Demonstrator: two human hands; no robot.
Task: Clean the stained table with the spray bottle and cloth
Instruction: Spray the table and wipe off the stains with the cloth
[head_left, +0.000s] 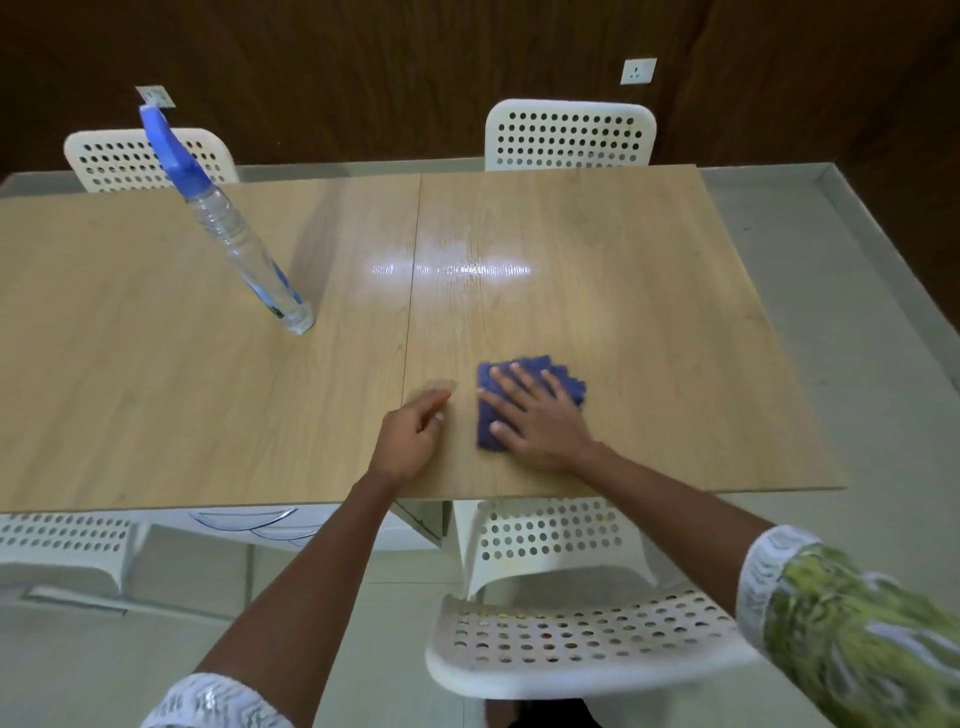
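Observation:
A folded dark blue cloth (566, 382) lies on the light wooden table (208, 405) near its front edge. My right hand (535, 415) presses flat on the cloth with its fingers spread. My left hand (413, 434) rests on the table just left of the cloth, fingers loosely curled, holding nothing. A clear spray bottle (244, 249) with a blue trigger head stands upright on the left half of the table, apart from both hands. A bright light reflection shows on the table's middle.
White perforated chairs stand around the table: two at the far side (569, 135) (109, 156), one close in front of me (582, 639), and one at the near left (57, 545). A seam (413, 291) runs down the tabletop. Pale tiled floor lies to the right.

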